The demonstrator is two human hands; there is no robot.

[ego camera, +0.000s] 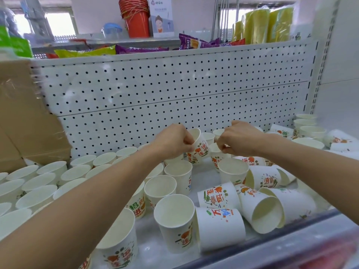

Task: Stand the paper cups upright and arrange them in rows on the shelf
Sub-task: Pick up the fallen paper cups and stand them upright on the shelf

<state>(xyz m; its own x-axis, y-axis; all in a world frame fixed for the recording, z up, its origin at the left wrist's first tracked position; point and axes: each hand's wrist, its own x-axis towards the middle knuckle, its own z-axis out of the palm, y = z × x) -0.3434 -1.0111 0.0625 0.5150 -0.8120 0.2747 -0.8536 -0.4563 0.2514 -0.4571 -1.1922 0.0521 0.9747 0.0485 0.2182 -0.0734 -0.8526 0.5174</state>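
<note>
White paper cups with orange and green print cover the white shelf. Upright cups stand in rows on the left. Several cups lie on their sides at the front right. My left hand pinches the rim of a tilted cup lifted near the back. My right hand has its fingers curled at the rim of another cup just right of it; whether it grips that cup is unclear. More upright cups stand at the far right.
A white pegboard wall backs the shelf. A brown cardboard box fills the left side. Above, an upper shelf holds snack packets, a stack of red buckets and yellow rolls. A shelf lip runs along the front.
</note>
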